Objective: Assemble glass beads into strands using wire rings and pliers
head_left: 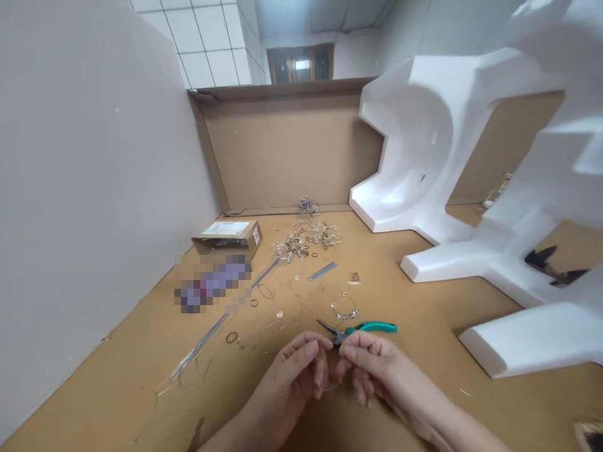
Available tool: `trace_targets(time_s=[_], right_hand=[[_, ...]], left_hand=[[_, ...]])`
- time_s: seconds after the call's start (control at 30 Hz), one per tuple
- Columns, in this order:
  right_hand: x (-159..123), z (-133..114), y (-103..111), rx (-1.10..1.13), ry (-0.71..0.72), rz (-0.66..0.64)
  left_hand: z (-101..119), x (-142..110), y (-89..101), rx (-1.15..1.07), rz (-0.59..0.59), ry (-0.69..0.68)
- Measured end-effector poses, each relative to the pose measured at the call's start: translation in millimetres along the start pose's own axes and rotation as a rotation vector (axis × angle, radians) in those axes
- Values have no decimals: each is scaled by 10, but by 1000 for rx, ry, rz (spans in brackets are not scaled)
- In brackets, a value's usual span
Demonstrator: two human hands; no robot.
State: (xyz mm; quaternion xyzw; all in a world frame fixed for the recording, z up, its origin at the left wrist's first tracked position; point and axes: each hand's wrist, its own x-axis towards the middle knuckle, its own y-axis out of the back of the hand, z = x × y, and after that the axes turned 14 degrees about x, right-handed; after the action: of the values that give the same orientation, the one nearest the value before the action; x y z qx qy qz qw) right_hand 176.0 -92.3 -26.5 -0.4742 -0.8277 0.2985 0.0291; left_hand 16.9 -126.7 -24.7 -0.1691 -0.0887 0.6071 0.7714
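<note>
My left hand (301, 370) and my right hand (370, 367) face each other low in the middle, each with thumb and forefinger pinched. A thin wire (333, 387) curves between them; its ends are hidden in the fingers. Just beyond my right hand lies a pair of pliers (374, 326) with teal handles and dark jaws, partly covered by the fingers. Behind the pliers rests a wire ring strung with clear beads (346, 315). A small clear disc-like piece (279, 314) sits to the upper left of my left hand.
Tangled wire pieces and small dark rings (301, 242) are heaped farther back. A metal strip (323, 271), long thin wires (202, 342) and an open cardboard box (228, 235) lie on the brown surface. White moulded foam (452, 263) stands right; a pale wall (94, 188) rises left.
</note>
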Motion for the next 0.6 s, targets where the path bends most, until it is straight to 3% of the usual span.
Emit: trace_targets(time_s=[0.13, 0.33, 0.43, 0.5, 0.6], right_hand=[[21, 74, -27, -286, 115, 99], [16, 108, -39, -408, 89, 30], [-40, -9, 39, -809, 283, 92], [-76, -85, 119, -1128, 442, 217], [-80, -87, 223, -1459, 484, 322]], left_hand=[[-6, -11, 7, 92, 20, -35], [12, -16, 0, 132, 70, 8], [27, -12, 5, 175, 121, -6], [43, -8, 27, 216, 138, -14], [61, -3, 76, 345, 153, -49]])
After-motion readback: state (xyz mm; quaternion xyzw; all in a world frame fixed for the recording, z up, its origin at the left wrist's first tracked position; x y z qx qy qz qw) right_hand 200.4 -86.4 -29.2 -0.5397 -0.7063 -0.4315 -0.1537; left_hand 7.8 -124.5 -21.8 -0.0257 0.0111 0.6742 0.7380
